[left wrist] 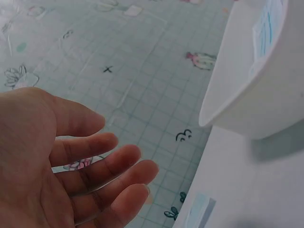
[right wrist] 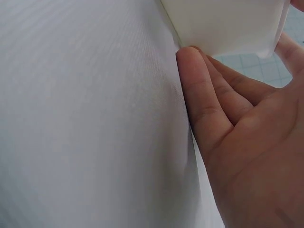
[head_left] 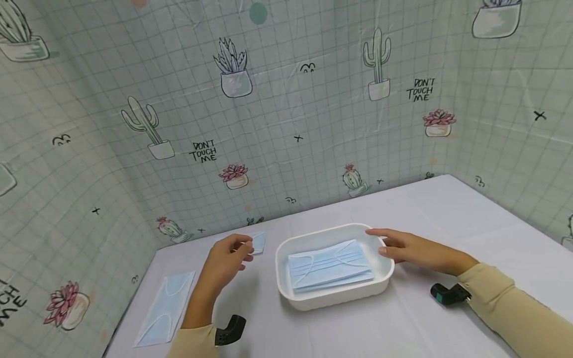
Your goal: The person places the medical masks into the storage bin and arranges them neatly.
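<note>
A white plastic box (head_left: pixel 333 301) sits on the white table, with a small stack of light blue disposable face masks (head_left: pixel 330 266) lying flat inside. My right hand (head_left: pixel 409 248) holds the box's right end. Its thumb reaches over the rim, while other fingers lie against the outer wall, as the right wrist view shows. To the left of the box, my left hand (head_left: pixel 228 261) hovers with loosely bent fingers (left wrist: pixel 114 171) and nothing in them. Beyond that hand lies another blue mask (head_left: pixel 258 242), partly hidden behind it. One more mask (head_left: pixel 165 311) lies flat near the left forearm.
A pale green cloth backdrop (head_left: pixel 286 109) printed with cacti and a grid surrounds the table (head_left: pixel 425 209) at the back and sides. Black wrist devices (head_left: pixel 230 330) sit at both sleeve cuffs.
</note>
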Available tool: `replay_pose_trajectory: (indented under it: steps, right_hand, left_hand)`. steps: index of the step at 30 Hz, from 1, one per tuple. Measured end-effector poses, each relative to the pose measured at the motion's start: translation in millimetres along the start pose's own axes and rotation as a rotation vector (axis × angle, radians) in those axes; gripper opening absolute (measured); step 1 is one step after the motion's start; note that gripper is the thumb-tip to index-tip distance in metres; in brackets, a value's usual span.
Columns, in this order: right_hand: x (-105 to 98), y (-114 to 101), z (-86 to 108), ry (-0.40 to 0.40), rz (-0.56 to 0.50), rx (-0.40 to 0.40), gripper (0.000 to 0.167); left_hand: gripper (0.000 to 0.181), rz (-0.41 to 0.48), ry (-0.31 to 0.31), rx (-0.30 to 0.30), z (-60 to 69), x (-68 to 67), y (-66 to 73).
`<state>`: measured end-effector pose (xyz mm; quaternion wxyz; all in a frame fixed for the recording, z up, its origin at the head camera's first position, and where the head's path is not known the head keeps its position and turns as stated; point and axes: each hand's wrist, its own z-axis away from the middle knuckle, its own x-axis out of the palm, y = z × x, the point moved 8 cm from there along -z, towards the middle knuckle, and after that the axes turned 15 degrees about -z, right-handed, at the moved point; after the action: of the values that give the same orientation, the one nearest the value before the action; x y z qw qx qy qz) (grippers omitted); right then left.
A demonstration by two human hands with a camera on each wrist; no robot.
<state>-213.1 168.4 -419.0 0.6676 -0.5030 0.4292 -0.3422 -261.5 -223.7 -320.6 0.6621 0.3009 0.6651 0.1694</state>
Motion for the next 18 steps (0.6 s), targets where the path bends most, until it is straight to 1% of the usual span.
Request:
replay_pose_trajectory:
  steps: [2,7,12,18]
  right_hand:
    - [-2,-1,1.7,0.0,0.003,-0.002,0.06]
    - [-2,3,3.7,0.001,-0.005,0.027,0.058]
    - [0,3,1.4,0.003,-0.003,0.013,0.057]
    - [0,0,0.6,0.015,0.004,0.011,0.057]
  left_hand:
    - [0.026,0.006,-0.006,-0.011,2.2,0.6,-7.4]
    - [0.028,0.01,-0.027,-0.023,4.3,5.1,-22.5]
    - [0.027,0.016,-0.018,-0.049,4.7,1.6,-35.2]
    - [0.03,0.034,-0.04,-0.071,5.2,-2.4,-46.5]
